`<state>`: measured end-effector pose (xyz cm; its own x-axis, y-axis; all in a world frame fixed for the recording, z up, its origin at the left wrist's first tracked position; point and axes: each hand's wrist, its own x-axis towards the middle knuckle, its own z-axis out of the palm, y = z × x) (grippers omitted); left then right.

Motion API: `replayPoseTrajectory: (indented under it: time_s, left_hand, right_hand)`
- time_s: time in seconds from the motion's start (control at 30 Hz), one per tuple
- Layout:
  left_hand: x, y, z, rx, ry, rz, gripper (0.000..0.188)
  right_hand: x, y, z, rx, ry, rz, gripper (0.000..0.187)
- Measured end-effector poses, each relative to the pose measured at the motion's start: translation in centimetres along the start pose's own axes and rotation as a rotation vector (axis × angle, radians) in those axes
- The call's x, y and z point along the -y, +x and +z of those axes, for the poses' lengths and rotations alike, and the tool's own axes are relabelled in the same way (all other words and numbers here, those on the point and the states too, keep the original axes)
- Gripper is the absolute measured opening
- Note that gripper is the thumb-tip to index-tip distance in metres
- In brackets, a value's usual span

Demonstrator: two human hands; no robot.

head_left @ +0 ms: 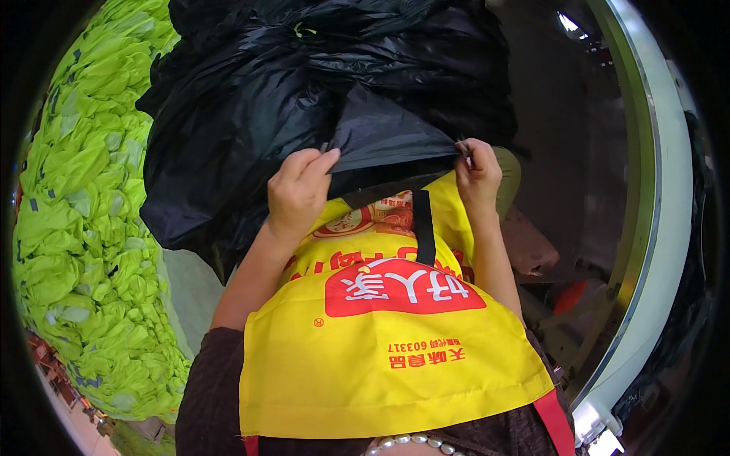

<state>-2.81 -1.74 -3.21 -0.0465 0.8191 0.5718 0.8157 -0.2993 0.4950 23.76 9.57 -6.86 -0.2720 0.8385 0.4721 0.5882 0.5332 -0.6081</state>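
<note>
A large sheet of thin black plastic, which looks like a big plastic bag (251, 114), spreads in folds in front of me. My left hand (298, 182) pinches its near edge, fingers closed. To the right, my right hand (479, 175) grips another spot on the same edge. Between the two hands the edge is pulled fairly straight, and the plastic rises into a peaked fold behind it. A small yellow-green scrap (305, 31) lies on the black plastic farther away. What lies under the plastic is hidden.
A big heap of bright yellow-green fabric pieces (91, 205) stands on the left. On the right curves a pale table edge or rail (669, 213). My yellow apron (388, 380) covers my lap, and a reddish-brown object (528, 243) lies below my right arm.
</note>
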Motion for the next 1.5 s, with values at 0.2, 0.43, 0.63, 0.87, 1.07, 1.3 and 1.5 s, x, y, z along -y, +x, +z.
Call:
replayPoseTrajectory:
  time_s: [0.2,0.43,0.63,0.87,1.07,1.3,1.5]
  left_hand:
    - [1.0,-3.5,-1.4,0.068,0.080,-0.160,0.028]
    - [0.4,-2.3,-1.7,0.372,0.142,-0.335,0.050]
    - [-2.5,3.6,3.1,0.258,-0.002,0.062,0.057]
    - [2.1,6.2,4.6,0.388,-0.422,-0.104,0.017]
    - [3.2,5.2,6.0,0.435,-0.978,-0.955,0.018]
    - [3.6,4.5,6.0,0.220,-1.379,-1.331,0.014]
    - [4.1,4.2,5.6,0.072,-1.460,-1.415,0.013]
  right_hand:
    - [0.5,-1.3,1.4,0.105,0.426,0.662,0.015]
    - [2.6,0.0,1.2,0.192,0.477,0.367,0.013]
    - [5.1,1.7,1.3,0.336,0.365,0.133,0.018]
    - [3.1,-0.2,4.1,0.415,0.389,0.522,0.017]
    - [-1.0,0.2,4.4,0.435,1.139,0.763,0.015]
    - [-1.0,1.1,4.5,0.464,1.129,0.716,0.013]
    - [-0.3,1.4,1.8,0.754,0.782,0.584,0.012]
